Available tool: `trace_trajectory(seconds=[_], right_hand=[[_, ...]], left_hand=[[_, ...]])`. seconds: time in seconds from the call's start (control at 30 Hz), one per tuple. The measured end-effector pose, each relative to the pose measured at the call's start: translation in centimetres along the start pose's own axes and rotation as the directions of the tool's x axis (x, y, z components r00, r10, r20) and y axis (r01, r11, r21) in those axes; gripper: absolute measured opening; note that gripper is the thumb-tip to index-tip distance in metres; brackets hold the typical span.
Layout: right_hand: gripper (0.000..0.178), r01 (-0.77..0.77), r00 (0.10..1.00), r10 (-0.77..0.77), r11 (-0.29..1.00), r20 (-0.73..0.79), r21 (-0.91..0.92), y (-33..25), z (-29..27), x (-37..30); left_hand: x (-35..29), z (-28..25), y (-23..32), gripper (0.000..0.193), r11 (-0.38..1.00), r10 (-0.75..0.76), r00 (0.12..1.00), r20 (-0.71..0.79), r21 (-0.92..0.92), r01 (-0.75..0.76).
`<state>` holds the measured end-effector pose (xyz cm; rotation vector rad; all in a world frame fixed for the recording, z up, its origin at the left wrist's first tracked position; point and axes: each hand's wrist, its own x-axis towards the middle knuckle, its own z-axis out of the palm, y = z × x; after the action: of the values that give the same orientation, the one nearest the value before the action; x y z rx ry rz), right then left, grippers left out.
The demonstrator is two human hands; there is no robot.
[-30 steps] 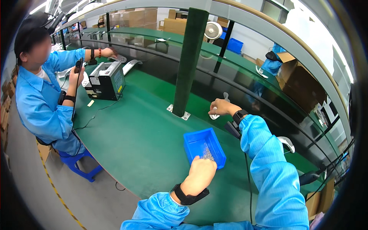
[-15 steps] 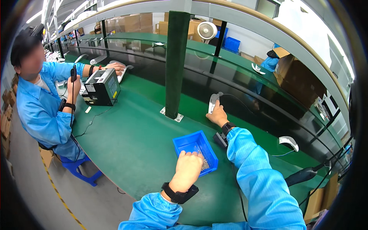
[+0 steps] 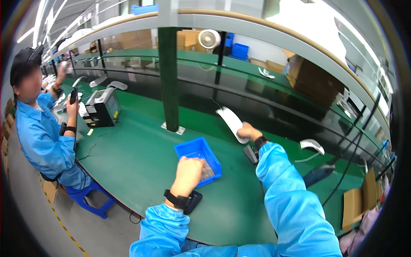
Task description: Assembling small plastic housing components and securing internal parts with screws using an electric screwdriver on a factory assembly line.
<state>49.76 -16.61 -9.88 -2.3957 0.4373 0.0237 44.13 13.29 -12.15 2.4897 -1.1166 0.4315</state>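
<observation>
My right hand (image 3: 249,132) grips the near end of a long white curved plastic part (image 3: 232,121) with a thin wire at its far tip, over the bench's back strip. Over the near left side of a blue plastic bin (image 3: 191,150), my left hand (image 3: 187,174) is closed with its fingers curled down. What those fingers hold, if anything, is hidden. Small metal pieces, seemingly screws (image 3: 208,171), lie in the bin beside them. Both wrists wear black straps with dark modules.
A green post (image 3: 168,81) rises from the green bench (image 3: 141,167). At right are another white curved part (image 3: 312,146), a blurred dark tool (image 3: 319,175) and an open carton (image 3: 354,205). A co-worker (image 3: 43,132) sits at left by a black boxed device (image 3: 102,109).
The view has shifted. The white part in my right hand has swung round, showing its long face. My left hand stays at the bin. The co-worker's far arm has drawn back and up.
</observation>
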Motion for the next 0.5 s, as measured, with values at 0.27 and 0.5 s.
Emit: trace_trajectory(seconds=[0.27, 0.5], right_hand=[[0.006, 0.111, 0.991, -0.135, 0.858, 0.012, 0.501, -5.5, -8.5, -5.1], [0.018, 0.209, 0.978, -0.136, 0.690, -0.160, 0.693, -11.1, -11.6, -19.0]], left_hand=[[0.7, -0.6, -0.1, 0.006, 0.998, -0.016, 0.999, -0.040, -0.062, 0.013], [1.0, -1.1, 0.5, 0.008, 0.980, -0.001, 0.992, -0.124, -0.200, -0.024]])
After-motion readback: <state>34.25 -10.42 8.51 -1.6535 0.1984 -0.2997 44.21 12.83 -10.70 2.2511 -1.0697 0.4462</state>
